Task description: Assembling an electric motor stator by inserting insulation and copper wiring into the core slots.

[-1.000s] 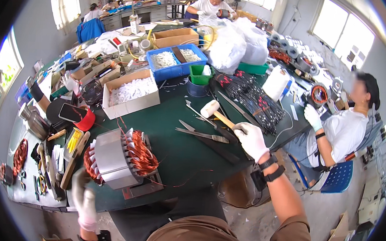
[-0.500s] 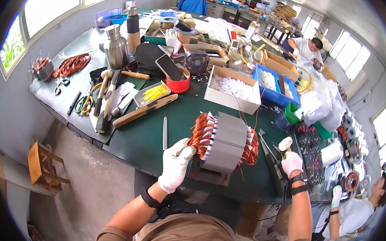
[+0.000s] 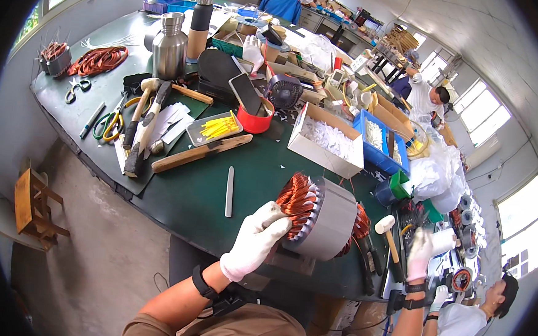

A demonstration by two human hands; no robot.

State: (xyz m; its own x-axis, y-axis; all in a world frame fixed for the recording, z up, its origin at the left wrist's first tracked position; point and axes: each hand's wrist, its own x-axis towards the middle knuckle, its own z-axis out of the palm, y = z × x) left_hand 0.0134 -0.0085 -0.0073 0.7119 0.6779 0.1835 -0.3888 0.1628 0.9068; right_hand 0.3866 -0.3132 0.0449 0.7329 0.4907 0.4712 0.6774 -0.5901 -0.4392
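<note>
A grey motor stator (image 3: pixel 330 218) lies on its side at the front of the green-topped table. Orange copper windings (image 3: pixel 296 202) with white insulating tabs bulge from both of its ends. My left hand (image 3: pixel 257 241), in a white glove, grips the windings at the left end, thumb and fingers closed on the wires. My gloved right hand (image 3: pixel 421 254) is off to the right, fingers stretched away from me, with nothing visible in it. Left of that hand lies a white-headed mallet (image 3: pixel 388 235) with a wooden handle, apart from it. Dark long-handled tools (image 3: pixel 367 255) lie between stator and mallet.
A flat pale strip (image 3: pixel 229 191) and a wooden bar (image 3: pixel 202 153) lie left of the stator. Beyond stand a box of white pieces (image 3: pixel 327 139), a blue tray (image 3: pixel 381 141) and a steel flask (image 3: pixel 169 48). A co-worker (image 3: pixel 469 322) sits at the right.
My right hand has come off the mallet and moved right; the mallet now lies by itself. My left hand stays on the windings. The view has shifted and tilted, and the stator appears turned.
</note>
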